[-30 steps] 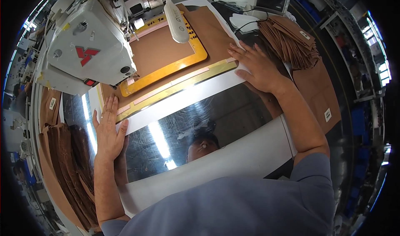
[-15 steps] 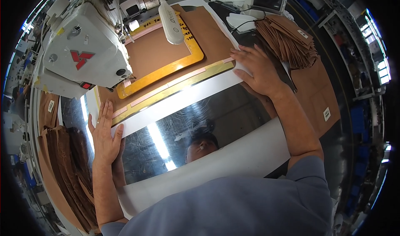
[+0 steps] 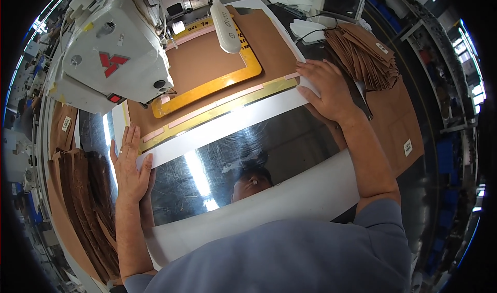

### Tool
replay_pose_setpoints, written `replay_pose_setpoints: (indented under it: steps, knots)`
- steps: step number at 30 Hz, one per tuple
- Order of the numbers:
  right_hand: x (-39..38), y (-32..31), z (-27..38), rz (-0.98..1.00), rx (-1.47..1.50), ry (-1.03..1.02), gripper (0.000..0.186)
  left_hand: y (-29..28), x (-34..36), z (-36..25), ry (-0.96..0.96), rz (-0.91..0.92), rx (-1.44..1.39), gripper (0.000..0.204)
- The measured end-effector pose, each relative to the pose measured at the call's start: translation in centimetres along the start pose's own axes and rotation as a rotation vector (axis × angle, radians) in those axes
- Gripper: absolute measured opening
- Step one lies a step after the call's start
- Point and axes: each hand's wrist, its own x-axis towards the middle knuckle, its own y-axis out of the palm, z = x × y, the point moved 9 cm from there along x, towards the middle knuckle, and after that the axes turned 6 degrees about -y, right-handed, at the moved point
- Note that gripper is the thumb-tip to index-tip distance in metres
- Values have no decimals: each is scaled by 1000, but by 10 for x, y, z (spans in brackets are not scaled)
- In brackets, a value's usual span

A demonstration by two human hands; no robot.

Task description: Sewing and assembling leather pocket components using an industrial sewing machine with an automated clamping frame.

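My left hand lies flat at the near left corner of a brown fabric or paper panel, fingers stretched forward. At the panel's near right corner rests my right hand, thumb apart and fingers extended. Between them runs a yellow strip with pink pieces along it, over a white sheet. A yellow rectangular frame with handwriting lies on the panel. The white sewing machine head covers the frame's left part.
A shiny metal plate and a pale curved edge lie nearest me. Brown pieces are stacked at left, and a fanned brown bundle sits at right. A white lamp hangs over the frame.
The whole view has shifted slightly, so the machine and panel appear farther right. My right hand's fingers lie a little lower at the corner; my left hand stays at its corner.
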Motion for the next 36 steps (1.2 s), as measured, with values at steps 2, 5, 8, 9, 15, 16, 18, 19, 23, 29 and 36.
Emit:
replay_pose_setpoints:
  steps: [2, 5, 8, 9, 15, 16, 18, 19, 23, 29, 36]
  knots:
    - [1, -1, 0, 6, 5, -4, 51, 0, -2, 4, 9, -3, 63, 59]
    - [14, -4, 14, -47, 34, -33, 49, -4, -9, 7, -12, -52, 46, 59]
    - [15, -2, 15, 14, 31, -19, 49, -9, -8, 6, -24, -72, -28, 61]
    - [12, 1, 12, 50, 27, -19, 50, -11, -8, 4, -18, -103, -21, 59]
    - [8, 6, 6, 69, 41, -28, 50, -13, -9, 11, -43, -165, -37, 50]
    - [10, 8, 8, 70, 46, -48, 50, -14, -11, 11, -23, -175, -57, 49]
    - [12, 9, 5, 79, 84, -8, 50, -16, -12, 15, -44, -192, -56, 51]
    - [12, 9, 7, 81, 82, -16, 50, -16, -11, 16, -47, -205, -60, 53]
    - [13, 11, 9, 111, 59, -24, 49, -19, -5, 13, -33, -261, -39, 57]
    - [16, 12, 13, 135, 95, -18, 49, -6, -6, 15, -63, -147, 18, 61]
    - [10, 12, 5, 113, 117, -56, 50, -18, -2, 12, -17, -263, -135, 58]
